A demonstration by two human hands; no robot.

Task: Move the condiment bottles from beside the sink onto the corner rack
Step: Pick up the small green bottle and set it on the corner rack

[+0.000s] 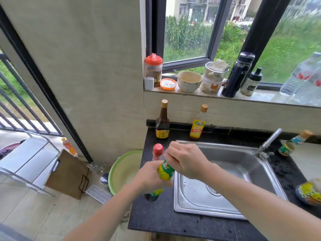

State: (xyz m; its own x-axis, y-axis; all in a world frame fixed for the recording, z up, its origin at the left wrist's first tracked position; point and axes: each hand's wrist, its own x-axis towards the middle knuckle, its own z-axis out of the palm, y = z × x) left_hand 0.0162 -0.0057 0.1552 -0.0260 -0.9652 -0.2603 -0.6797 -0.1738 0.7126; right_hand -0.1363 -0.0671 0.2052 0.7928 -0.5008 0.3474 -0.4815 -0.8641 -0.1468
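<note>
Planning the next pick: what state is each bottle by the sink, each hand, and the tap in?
green-labelled bottle: tilted, held in both hands
left hand: grips that bottle's body
right hand: curled over its top
red-capped bottle: upright, capped, on counter
dark bottle: upright, capped
yellow-labelled bottle: upright, capped
tap: no water running
bottle by tap: capped, standing

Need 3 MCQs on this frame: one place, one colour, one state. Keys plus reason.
1. The ceramic bowl sits: A on the windowsill; B in the sink; C on the floor.
2. Cap of the small bottle beside the left hand: A blue; B red; C black.
3. The green-labelled bottle is: A held in both hands; B lying in the sink; C on the rack.
Key: A, it stands on the sill; B, the cap is red; A, left hand grips its body, right hand covers its top.
</note>
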